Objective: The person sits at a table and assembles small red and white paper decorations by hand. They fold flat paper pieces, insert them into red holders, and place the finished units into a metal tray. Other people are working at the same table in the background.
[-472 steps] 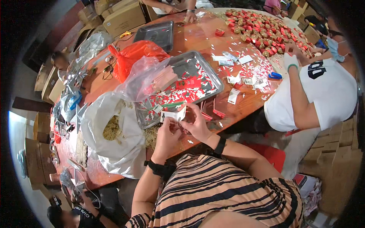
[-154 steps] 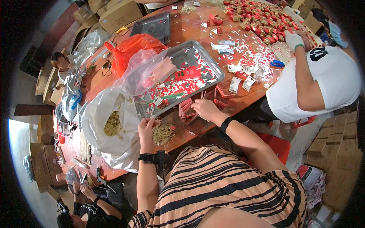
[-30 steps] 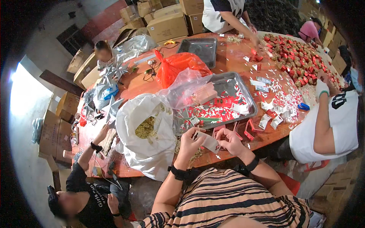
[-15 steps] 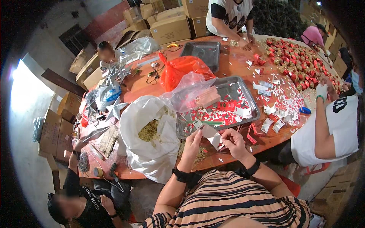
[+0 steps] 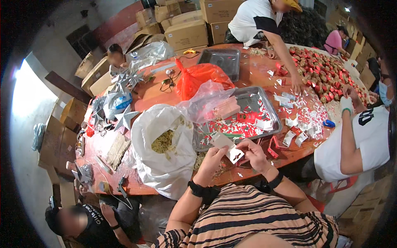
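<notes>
My left hand (image 5: 211,164) pinches a folded white card (image 5: 222,141) in front of me, over the table's near edge. The card's lower end has a dark cut-out hang hole. Close by its right edge, my right hand (image 5: 256,157) has its fingers bent together; what is between them, if anything, is hidden. Just beyond both hands lies a metal tray (image 5: 278,118) with red and white paper scraps and a stack of pale pink cards (image 5: 228,108). A white sack (image 5: 144,165) of straw-coloured shreds (image 5: 162,142) stands left of my left hand.
Around the red table (image 5: 256,66) are co-workers. Beyond the tray sit a red plastic bag (image 5: 198,78) and an empty dark tray (image 5: 221,51). Red and gold pieces (image 5: 318,74) are heaped far right. A glue gun (image 5: 122,186) and silver stars (image 5: 125,118) lie left.
The card in my left hand has turned, so its face and hang hole show. My right hand has shifted slightly. The co-worker at the far side now leans over with an arm stretched across the table.
</notes>
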Demonstrator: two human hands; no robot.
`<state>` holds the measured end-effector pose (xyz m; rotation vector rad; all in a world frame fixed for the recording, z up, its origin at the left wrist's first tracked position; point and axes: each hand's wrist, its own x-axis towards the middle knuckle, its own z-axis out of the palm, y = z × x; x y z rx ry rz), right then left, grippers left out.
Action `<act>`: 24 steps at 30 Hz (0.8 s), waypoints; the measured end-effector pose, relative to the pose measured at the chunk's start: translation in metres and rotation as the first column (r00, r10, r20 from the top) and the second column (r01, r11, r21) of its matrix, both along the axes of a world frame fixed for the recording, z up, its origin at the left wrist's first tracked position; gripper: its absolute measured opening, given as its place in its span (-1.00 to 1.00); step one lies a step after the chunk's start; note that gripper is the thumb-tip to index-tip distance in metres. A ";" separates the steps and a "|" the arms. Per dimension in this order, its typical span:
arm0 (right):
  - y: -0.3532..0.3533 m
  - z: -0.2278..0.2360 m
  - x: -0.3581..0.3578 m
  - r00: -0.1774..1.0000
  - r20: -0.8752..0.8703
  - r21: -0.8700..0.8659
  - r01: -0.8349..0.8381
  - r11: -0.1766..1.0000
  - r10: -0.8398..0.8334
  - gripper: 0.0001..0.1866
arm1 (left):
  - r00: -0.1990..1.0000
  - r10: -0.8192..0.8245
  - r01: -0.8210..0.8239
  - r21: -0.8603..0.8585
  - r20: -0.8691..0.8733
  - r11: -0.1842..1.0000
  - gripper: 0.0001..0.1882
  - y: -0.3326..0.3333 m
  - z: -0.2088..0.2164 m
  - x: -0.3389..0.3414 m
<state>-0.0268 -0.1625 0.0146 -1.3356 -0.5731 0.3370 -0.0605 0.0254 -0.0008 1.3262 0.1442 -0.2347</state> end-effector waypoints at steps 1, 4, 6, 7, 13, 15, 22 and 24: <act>0.003 -0.001 0.000 0.998 0.064 -0.044 0.005 0.999 -0.002 -0.69 | 0.999 -0.039 0.038 -0.032 -0.005 0.999 -0.65 0.003 0.003 -0.002; 0.010 -0.001 0.000 0.960 0.278 -0.159 0.018 0.987 0.027 -0.72 | 0.993 -0.111 0.111 0.005 -0.047 0.994 -0.64 0.009 -0.001 -0.004; 0.019 -0.008 0.001 0.978 0.206 -0.015 -0.022 1.000 0.025 -0.78 | 0.988 -0.151 0.152 0.039 -0.027 0.988 -0.63 0.015 -0.001 -0.007; 0.023 -0.013 0.003 0.986 0.167 0.059 -0.037 0.998 0.026 -0.80 | 0.984 -0.178 0.178 0.036 0.010 0.983 -0.62 0.019 -0.002 -0.008; 0.028 -0.023 0.000 0.991 -0.103 0.136 0.095 0.986 -0.081 -0.87 | 0.952 -0.302 0.280 0.248 0.055 0.927 -0.58 0.022 0.008 -0.012; 0.027 -0.026 -0.002 0.971 -0.154 0.122 0.203 0.971 -0.184 -0.89 | 0.944 -0.312 0.280 0.246 0.104 0.928 -0.57 0.015 0.009 -0.008; 0.017 -0.027 -0.005 0.891 -0.033 -0.002 0.454 0.891 -0.454 -0.74 | 0.951 -0.307 0.297 0.165 0.037 0.941 -0.56 -0.010 0.020 -0.002; 0.008 -0.045 -0.004 0.823 0.094 0.035 0.559 0.828 -0.560 -0.69 | 0.931 -0.366 0.365 0.078 -0.004 0.928 -0.61 -0.019 0.001 0.009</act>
